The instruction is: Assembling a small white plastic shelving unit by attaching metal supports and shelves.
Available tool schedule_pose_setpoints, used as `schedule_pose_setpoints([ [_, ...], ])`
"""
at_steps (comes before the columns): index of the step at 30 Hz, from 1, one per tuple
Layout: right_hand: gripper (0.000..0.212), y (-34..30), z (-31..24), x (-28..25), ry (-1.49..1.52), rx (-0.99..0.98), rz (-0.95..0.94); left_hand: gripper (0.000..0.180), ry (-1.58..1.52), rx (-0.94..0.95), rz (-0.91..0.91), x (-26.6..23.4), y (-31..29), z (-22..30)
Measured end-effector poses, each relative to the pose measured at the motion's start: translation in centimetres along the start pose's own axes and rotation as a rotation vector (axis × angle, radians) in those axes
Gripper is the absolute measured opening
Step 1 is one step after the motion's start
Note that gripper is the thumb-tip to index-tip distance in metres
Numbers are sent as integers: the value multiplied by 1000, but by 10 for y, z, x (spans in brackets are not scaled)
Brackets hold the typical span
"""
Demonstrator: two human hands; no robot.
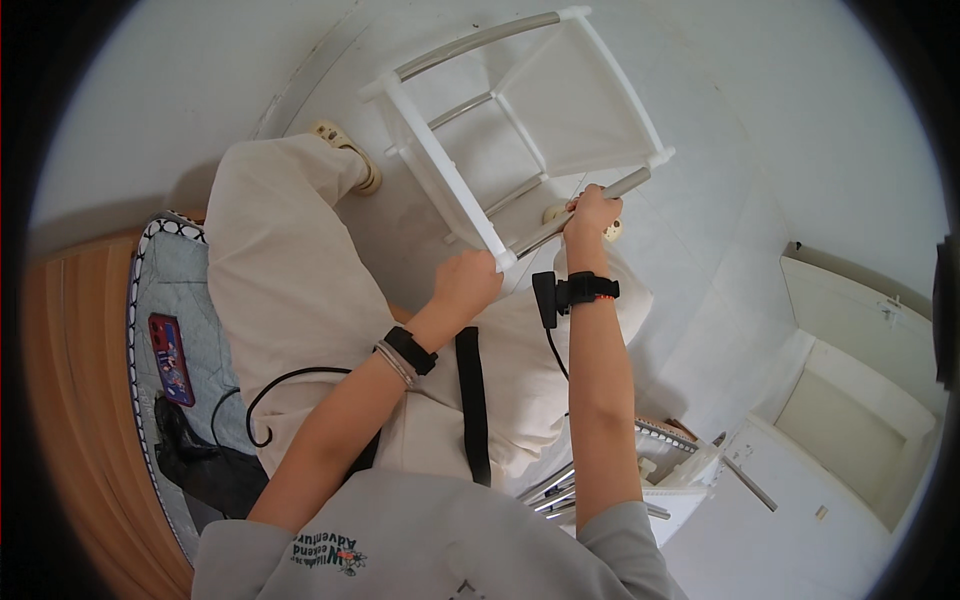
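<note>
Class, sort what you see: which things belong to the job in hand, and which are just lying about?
Job:
white frame, left hand at its corner
metal tube in right hand
loose metal tubes, probably

Lying about:
phone on cushion
black item, kind unclear

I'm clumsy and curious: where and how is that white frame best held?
The white frame is probably best held by its left bar, from the left: the bar is long and slim, with its middle free. The left hand is at its near end; the right hand grips the near metal tube.
</note>
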State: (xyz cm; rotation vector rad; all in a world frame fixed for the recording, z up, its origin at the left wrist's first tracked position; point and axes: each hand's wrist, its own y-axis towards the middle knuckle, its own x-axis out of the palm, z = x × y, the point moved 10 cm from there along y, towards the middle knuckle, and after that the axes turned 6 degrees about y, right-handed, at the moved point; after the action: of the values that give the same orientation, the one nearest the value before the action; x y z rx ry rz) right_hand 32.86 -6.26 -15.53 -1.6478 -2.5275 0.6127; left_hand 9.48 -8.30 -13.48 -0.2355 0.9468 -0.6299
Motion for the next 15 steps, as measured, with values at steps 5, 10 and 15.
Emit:
schedule_pose_setpoints([
  [5,19,-3,4,-3,34,-8,-3,33,177,31,-141,-39,-14,16],
  [10,18,-4,12,-1,219,62,-52,35,244,302,684,-128,-11,63],
  [15,16,-44,22,10,260,106,-130,24,293,582,597,-81,23,69],
])
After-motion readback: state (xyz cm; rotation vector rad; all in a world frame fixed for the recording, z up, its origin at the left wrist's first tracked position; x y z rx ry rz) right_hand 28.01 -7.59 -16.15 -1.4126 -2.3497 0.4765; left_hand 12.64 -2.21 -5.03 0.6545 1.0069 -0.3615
